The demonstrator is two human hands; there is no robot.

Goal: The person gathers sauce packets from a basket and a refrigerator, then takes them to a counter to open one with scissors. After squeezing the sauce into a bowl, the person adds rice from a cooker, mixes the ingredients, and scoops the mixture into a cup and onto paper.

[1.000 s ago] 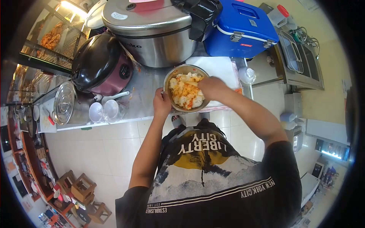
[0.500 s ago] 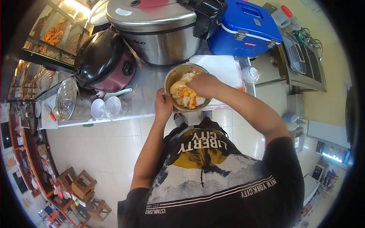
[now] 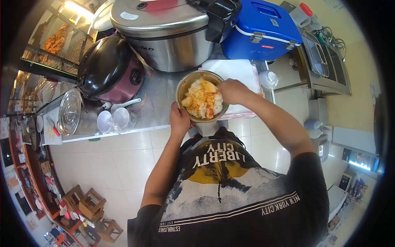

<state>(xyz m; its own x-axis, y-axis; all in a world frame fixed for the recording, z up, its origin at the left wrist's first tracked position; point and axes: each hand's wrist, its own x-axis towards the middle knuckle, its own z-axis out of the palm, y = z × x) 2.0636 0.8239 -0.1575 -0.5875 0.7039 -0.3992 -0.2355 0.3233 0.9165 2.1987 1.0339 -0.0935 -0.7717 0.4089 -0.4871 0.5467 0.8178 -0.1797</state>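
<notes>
My left hand [image 3: 180,120] is closed on the left rim of a metal bowl [image 3: 180,91], its thumb at the edge. Inside the bowl lies white rice [image 3: 200,106] mixed with orange-yellow bits and some red sauce. At the right rim, my right hand [image 3: 233,91] is closed round the handle of a pale spoon [image 3: 210,87], whose rounded head rests on the rice. The handle is mostly hidden by my fingers. The bowl is held near the front edge of the metal counter [image 3: 158,96].
A large steel rice cooker [image 3: 173,49] and a smaller dark-red cooker [image 3: 111,74] stand behind, beside a blue cool box [image 3: 263,33]. White paper sheets [image 3: 234,70] lie right of the bowl. Plastic-wrapped cups [image 3: 113,119], a white ladle [image 3: 127,104] and a lidded pot [image 3: 70,111] sit left.
My right hand has drawn back from over the rice to the bowl's right rim, bringing the spoon rightward. More of the rice shows now; my left hand still grips the bowl.
</notes>
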